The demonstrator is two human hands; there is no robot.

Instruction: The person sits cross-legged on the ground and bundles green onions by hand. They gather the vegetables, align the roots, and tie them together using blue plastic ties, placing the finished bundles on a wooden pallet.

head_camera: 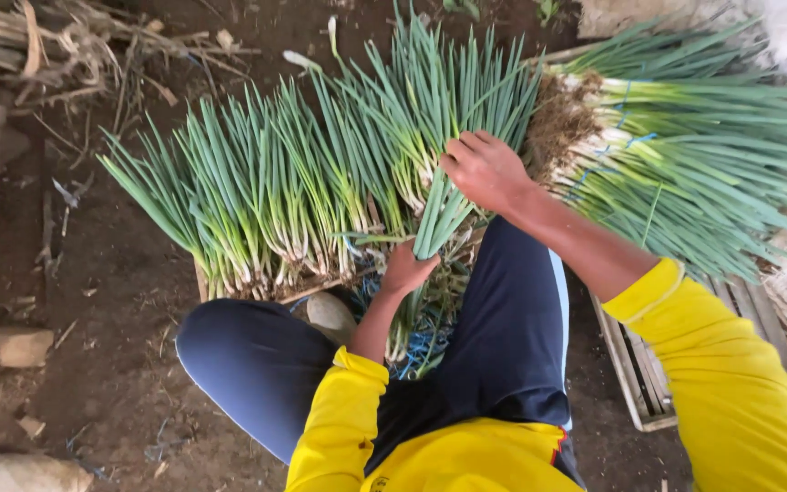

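Note:
I sit on bare earth with my knees apart, in dark trousers and yellow sleeves. My left hand (407,269) grips the lower stalks of a bundle of green onions (439,214) between my legs. My right hand (485,169) closes around the same bundle higher up, fingers wrapped over its green leaves. In front of me a long row of green onions (266,196) lies fanned out, roots toward me, leaves pointing away.
A big heap of tied green onions (685,155) lies at the right on a wooden crate (635,374). Blue twine (416,351) lies by my legs. Stones (15,346) and dry stalks (66,41) sit on the dirt at the left.

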